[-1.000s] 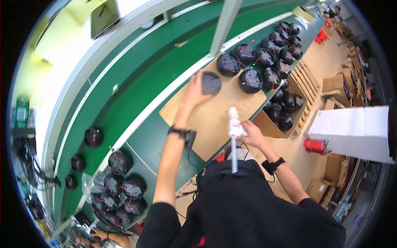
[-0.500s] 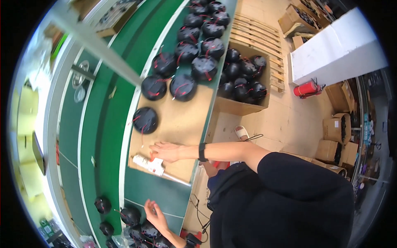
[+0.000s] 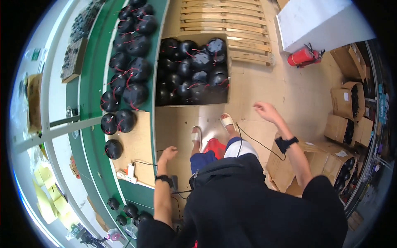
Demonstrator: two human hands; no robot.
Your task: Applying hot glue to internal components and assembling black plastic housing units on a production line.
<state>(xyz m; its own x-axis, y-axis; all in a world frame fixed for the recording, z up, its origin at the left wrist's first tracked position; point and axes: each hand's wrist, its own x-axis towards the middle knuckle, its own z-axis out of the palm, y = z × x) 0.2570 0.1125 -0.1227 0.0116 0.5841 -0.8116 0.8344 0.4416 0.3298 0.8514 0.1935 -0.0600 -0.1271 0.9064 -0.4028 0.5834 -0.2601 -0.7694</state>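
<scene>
My left hand (image 3: 168, 154) is just off the bench's right edge, with its fingers loosely bent and apart and nothing seen in them. My right hand (image 3: 266, 111) hangs over the floor on the right, fingers spread a little, holding nothing. Nearest to my left hand on the bench lies a white glue gun (image 3: 130, 175), its dark cord running toward the edge. Beyond it, a round black dome-shaped housing (image 3: 113, 149) with red wires sits on the brown board (image 3: 142, 142). Several more such housings stand in rows farther up the bench.
An open carton (image 3: 193, 105) full of black housings stands on the floor ahead, before a wooden pallet (image 3: 248, 31). A red fire extinguisher (image 3: 304, 57) stands by a white pillar (image 3: 326, 22). Cartons (image 3: 347, 99) line the right side. A black cable (image 3: 262, 144) crosses near my feet.
My view has turned right, from the bench toward the carton. My right hand has left the glue gun and swung out over the floor. My left hand has moved off the bench.
</scene>
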